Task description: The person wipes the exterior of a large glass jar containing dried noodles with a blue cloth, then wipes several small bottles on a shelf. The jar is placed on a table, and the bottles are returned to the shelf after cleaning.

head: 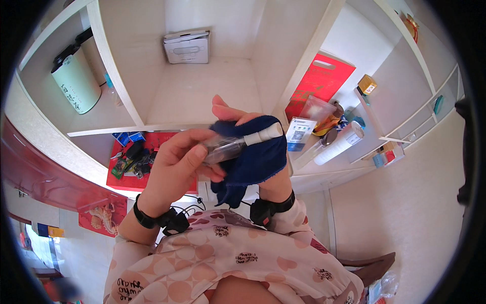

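Observation:
My left hand (176,167) grips a clear plastic bottle (224,150) near its base, fingers wrapped about it. The bottle lies tilted, its white cap (264,135) pointing up to the right. A navy blue cloth (258,163) is draped over my right hand (237,114) and hangs below it in a fold. The bottle rests against this cloth. Only the thumb side and some fingertips of my right hand show; the cloth hides its palm. Whether the bottle holds any liquid cannot be made out.
Before me stands a white shelf unit (205,83) with a white box (186,47) inside. A pale green canister (76,81) is at left. Bottles, a red bag (322,79) and a card stand (300,133) fill the right shelf. Small items lie on a red surface (152,184) below.

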### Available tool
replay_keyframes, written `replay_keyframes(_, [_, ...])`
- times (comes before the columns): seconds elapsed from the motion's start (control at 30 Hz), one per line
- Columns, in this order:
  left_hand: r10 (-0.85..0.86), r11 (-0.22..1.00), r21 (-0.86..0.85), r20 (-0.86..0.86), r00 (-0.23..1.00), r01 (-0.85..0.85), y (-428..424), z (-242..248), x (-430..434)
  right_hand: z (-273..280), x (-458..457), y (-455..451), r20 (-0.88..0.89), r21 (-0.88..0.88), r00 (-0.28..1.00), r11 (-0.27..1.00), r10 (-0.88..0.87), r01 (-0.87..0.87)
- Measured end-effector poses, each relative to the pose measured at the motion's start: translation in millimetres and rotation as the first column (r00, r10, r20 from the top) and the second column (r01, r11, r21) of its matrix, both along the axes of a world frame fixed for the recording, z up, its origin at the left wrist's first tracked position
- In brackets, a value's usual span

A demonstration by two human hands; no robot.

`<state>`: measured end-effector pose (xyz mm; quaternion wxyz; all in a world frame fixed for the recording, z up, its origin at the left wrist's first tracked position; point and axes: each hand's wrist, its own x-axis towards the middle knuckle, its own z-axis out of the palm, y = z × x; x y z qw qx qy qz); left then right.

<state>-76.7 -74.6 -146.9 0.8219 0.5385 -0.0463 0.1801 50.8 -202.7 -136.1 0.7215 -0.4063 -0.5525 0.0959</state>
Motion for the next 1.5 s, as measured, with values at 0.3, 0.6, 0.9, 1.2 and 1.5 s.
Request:
replay_keyframes(0.3, [0.301, 0.766, 0.388, 0.487, 0.82, -0.512, -1, -11, 7, -10, -15, 5, -0.2, -0.154, 0.961, 0.975, -0.192, 0.162])
replay_keyframes(0.6, [0.362, 0.443, 0.431, 0.716, 0.597, -0.786, 3, -20, 10, -12, -33, -6, 0.443, -0.162, 0.754, 0.784, -0.485, 0.599])
replay_keyframes(0.9, [0.256, -0.03, 0.47, 0.857, 0.447, -0.882, -4, -21, 0, 5, -52, 5, -0.697, 0.102, 0.674, 0.964, 0.246, -0.247])
replay_keyframes(1.2, [0.345, 0.027, 0.489, 0.814, 0.467, -0.872, -9, -20, -6, 5, -48, 7, -0.625, 0.205, 0.69, 0.93, 0.364, -0.304])
replay_keyframes(1.5, [0.435, 0.534, 0.44, 0.589, 0.681, -0.722, -13, -27, -6, 0, -42, 9, -0.587, 0.302, 0.664, 0.886, 0.464, -0.353])
